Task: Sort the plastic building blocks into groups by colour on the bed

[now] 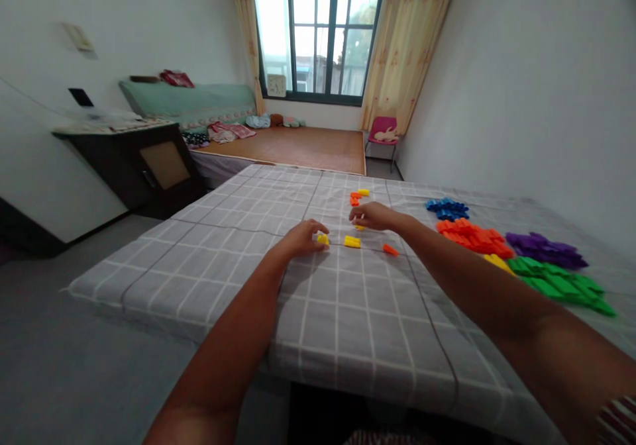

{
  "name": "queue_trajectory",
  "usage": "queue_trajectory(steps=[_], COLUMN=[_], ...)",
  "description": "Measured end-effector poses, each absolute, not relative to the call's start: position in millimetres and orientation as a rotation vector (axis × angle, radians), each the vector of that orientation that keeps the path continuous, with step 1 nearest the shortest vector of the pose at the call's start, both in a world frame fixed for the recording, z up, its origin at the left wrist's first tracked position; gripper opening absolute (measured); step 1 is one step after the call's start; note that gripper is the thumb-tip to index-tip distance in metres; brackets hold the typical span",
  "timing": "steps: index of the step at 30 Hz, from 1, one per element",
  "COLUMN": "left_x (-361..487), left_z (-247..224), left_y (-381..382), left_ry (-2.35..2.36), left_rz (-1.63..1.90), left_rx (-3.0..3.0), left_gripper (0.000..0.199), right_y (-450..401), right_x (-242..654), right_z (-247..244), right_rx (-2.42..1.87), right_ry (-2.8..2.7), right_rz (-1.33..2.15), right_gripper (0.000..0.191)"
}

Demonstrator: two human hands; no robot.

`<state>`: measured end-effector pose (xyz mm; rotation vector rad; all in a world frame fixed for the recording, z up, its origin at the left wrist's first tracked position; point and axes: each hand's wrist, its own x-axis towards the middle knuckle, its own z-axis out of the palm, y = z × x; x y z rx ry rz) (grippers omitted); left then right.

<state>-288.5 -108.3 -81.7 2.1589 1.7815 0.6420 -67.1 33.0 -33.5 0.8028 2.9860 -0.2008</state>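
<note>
My left hand (302,238) rests low over the cloth, its thumb and fingers curved round a small yellow plastic block (322,239). My right hand (371,215) is further forward, fingers bent down and close together; what they grip, if anything, is hidden. Just under that hand a bit of another yellow block (359,227) shows. Between and slightly nearer than the hands lies a yellow block (352,242), with an orange block (390,250) to its right. Beyond my right fingertips are orange blocks (354,198) and a yellow block (364,192).
The table has a grey checked cloth (209,266). On its right side lie piles of blue blocks (448,208), orange blocks (472,238), purple blocks (546,250) and green blocks (559,281), plus some yellow blocks (498,263). Behind stand a bed (308,147) and a pink chair (382,129).
</note>
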Motion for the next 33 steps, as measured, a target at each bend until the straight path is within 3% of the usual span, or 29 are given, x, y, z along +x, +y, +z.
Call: queue_trajectory(steps=[4,8,13,16,21,26,33], left_x=[-282.7,-278.6,-278.3,-274.2,-263.4,-265.8,-270.6], left_z=[-84.6,-88.0,-86.6,-85.5,-88.4,-92.8,-90.8], left_y=[-110.5,-110.5,-113.2,-115.2,-114.1,-109.7,-106.9], left_ry=[1.828,1.847,1.873,1.869,1.904,1.819,1.846], left_rz=[0.548,0.561,0.564,0.560,0.556,0.625,0.613], left_rx=[2.118,2.067,2.052,2.077,2.164,2.244,2.105], left_gripper=[0.042,0.048,0.060,0.056,0.041,0.037,0.046], right_y=[1.8,-12.3,-10.1,-9.9,-25.9,-57.5,-79.4], right_x=[-66.6,-65.0,-52.1,-43.9,-36.6,-27.5,-0.1], right_z=[-32.5,-33.3,-27.6,-24.8,-34.6,-48.4,-53.0], right_rx=[0.158,0.519,0.972,0.874,0.435,0.573,0.505], right_ry=[2.986,2.936,2.776,2.848,2.921,3.039,3.090], right_rz=[-0.412,-0.231,-0.007,-0.121,-0.275,-0.145,-0.342], right_gripper=[0.039,0.033,0.042,0.030,0.041,0.026,0.040])
